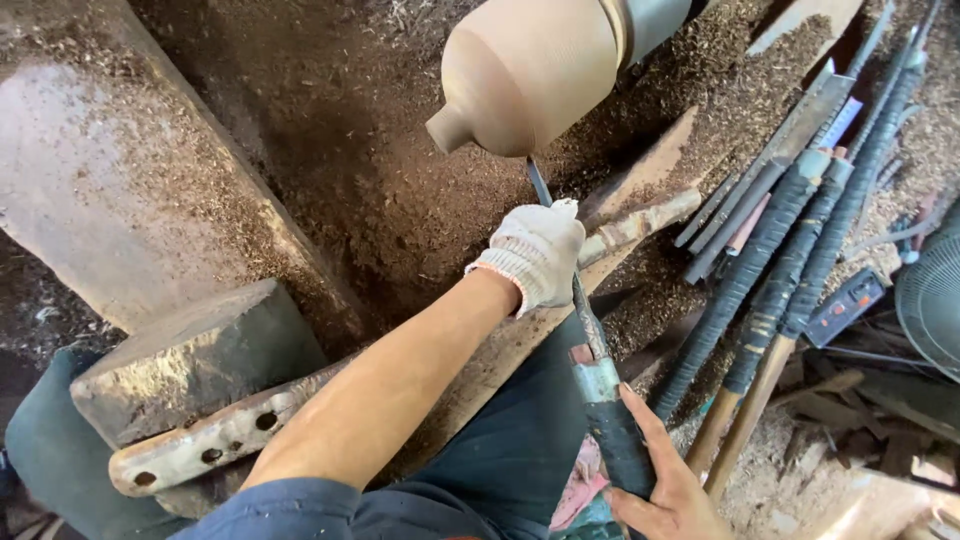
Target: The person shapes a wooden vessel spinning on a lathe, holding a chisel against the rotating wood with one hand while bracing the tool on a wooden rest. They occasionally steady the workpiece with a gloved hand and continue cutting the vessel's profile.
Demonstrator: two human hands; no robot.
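Observation:
A pale wooden workpiece [528,72], rounded with a small knob at its left end, is mounted on a lathe at the top middle. A long turning chisel [590,340] runs from my lap up to it, its blade tip touching the underside of the wood. My left hand [535,252], in a white knit glove, presses the blade down on a wooden tool rest [640,225]. My bare right hand [665,480] grips the chisel's dark taped handle near the bottom edge.
Several long taped-handle chisels [770,260] lie in a row at the right. Sawdust covers the lathe bed [350,150]. A wooden block with a bolted metal plate [200,440] sits at lower left. A fan [935,300] is at the right edge.

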